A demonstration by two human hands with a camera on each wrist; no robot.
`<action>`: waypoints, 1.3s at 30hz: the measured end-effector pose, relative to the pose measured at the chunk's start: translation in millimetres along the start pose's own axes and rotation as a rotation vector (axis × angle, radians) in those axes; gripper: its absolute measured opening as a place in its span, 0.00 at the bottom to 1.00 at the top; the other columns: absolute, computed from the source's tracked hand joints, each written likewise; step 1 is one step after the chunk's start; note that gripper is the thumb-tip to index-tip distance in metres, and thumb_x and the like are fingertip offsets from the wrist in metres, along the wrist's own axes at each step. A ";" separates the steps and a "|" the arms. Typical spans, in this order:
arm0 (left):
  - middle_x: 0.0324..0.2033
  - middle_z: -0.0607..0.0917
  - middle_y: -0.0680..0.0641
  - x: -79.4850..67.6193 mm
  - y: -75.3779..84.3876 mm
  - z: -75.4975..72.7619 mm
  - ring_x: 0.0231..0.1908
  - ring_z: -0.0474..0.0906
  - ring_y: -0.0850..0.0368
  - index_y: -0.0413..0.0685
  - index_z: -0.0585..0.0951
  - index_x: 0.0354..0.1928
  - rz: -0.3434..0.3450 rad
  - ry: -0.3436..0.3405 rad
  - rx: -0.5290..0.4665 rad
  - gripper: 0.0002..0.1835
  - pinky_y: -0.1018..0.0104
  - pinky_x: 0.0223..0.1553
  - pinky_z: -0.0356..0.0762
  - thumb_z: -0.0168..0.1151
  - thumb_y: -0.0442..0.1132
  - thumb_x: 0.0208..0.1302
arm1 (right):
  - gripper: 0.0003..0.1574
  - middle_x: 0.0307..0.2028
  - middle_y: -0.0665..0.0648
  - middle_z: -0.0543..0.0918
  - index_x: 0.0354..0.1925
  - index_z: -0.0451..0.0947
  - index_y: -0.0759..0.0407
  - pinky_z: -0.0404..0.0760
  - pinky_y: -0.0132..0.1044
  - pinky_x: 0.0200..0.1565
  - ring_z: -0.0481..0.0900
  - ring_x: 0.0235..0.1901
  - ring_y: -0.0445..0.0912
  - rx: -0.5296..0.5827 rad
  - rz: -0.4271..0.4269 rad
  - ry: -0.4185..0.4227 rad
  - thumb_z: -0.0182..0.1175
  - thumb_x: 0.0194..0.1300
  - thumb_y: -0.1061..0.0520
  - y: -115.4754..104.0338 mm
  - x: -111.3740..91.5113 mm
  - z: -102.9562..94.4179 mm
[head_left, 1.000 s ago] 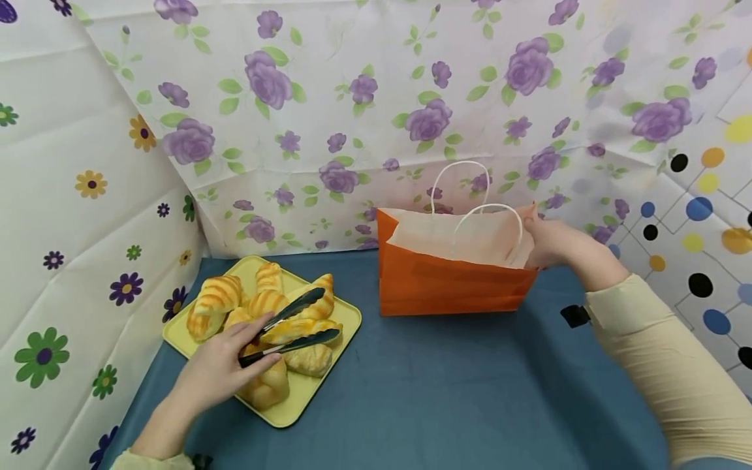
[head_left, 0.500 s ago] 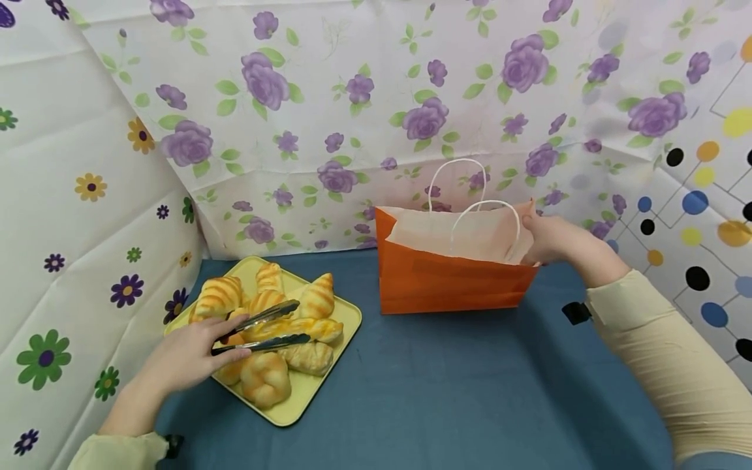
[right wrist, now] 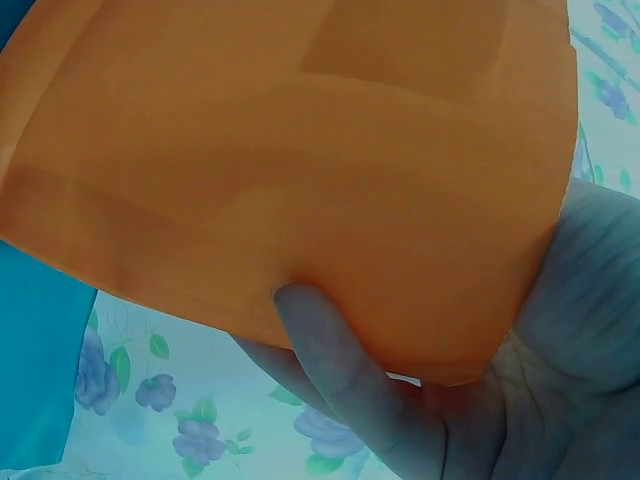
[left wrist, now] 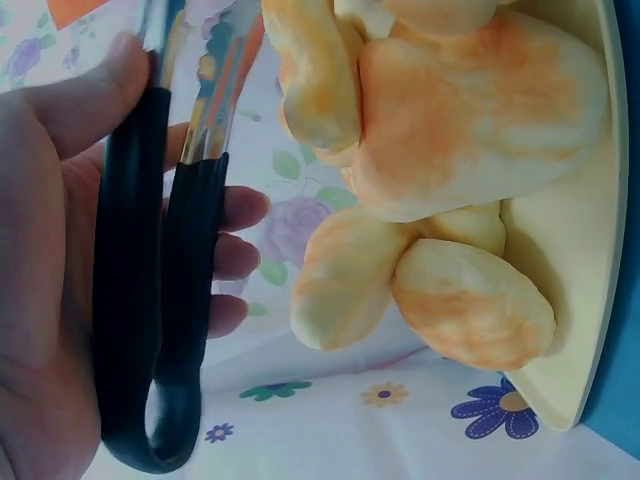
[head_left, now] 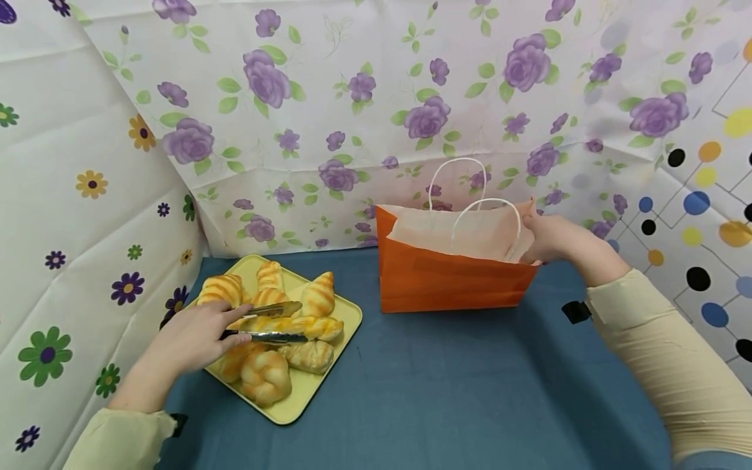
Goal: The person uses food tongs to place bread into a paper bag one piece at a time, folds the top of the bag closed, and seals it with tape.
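Gripping tongs (left wrist: 130,240), left fingers (left wrist: 243,208) sit further left than a second ago (right fingers (right wrist: 335,355) pinch the bag (head_left: 452,282)).

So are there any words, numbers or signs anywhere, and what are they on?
None can be read.
The orange paper bag with white handles, black-handled metal tongs and square yellow tray show no lettering; the white wall coverings carry only a pattern of flowers, leaves, dots and lines.
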State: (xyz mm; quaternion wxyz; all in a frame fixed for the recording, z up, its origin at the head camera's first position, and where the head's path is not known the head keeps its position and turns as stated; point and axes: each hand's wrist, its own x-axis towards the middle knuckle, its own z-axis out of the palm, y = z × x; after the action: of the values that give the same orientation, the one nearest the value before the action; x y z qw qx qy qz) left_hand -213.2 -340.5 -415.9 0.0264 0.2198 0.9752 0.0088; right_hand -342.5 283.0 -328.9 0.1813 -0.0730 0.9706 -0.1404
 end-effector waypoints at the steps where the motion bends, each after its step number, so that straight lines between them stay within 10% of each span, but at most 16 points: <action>1: 0.42 0.84 0.48 0.9 -0.8 0.1 0.30 0.76 0.57 0.47 0.84 0.69 0.005 -0.010 0.000 0.34 0.53 0.32 0.77 0.70 0.62 0.70 | 0.66 0.57 0.77 0.76 0.82 0.44 0.76 0.79 0.46 0.33 0.78 0.27 0.53 -0.001 0.001 0.000 0.73 0.63 0.56 -0.1 0.1 0.4; 9: 0.43 0.89 0.45 9.0 -5.0 0.1 0.39 0.86 0.46 0.42 0.86 0.62 0.023 -0.034 -0.024 0.33 0.42 0.42 0.84 0.68 0.63 0.71 | 0.65 0.66 0.83 0.70 0.82 0.44 0.76 0.81 0.47 0.35 0.79 0.28 0.54 -0.014 -0.003 -0.009 0.73 0.65 0.54 -1.1 0.9 -0.3; 16: 0.34 0.85 0.50 21.0 -3.0 -5.4 0.29 0.80 0.56 0.45 0.87 0.60 0.053 -0.041 0.041 0.34 0.51 0.31 0.81 0.71 0.67 0.66 | 0.67 0.42 0.68 0.81 0.84 0.40 0.73 0.80 0.46 0.30 0.78 0.25 0.52 -0.011 -0.021 -0.012 0.72 0.65 0.56 -1.5 2.5 -0.6; 26: 0.28 0.78 0.53 38.3 -0.8 -12.3 0.26 0.74 0.57 0.50 0.85 0.50 0.061 -0.139 0.110 0.29 0.52 0.31 0.78 0.67 0.69 0.68 | 0.68 0.49 0.74 0.80 0.84 0.38 0.73 0.83 0.47 0.32 0.79 0.28 0.54 -0.002 0.001 -0.004 0.72 0.65 0.56 -2.9 8.8 0.8; 39: 0.28 0.79 0.55 42.5 -5.5 -13.6 0.27 0.78 0.56 0.54 0.84 0.44 0.104 -0.100 0.162 0.22 0.48 0.36 0.81 0.67 0.65 0.71 | 0.68 0.41 0.68 0.81 0.84 0.39 0.73 0.80 0.46 0.32 0.79 0.27 0.53 -0.010 -0.005 -0.012 0.72 0.66 0.53 -3.7 6.8 -0.8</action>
State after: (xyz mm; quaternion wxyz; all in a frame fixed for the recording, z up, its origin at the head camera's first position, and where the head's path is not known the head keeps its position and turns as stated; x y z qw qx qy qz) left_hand -254.6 -327.2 -404.4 0.0565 0.2715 0.9575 -0.0797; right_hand -348.7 278.4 -329.4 0.1866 -0.0772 0.9700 -0.1357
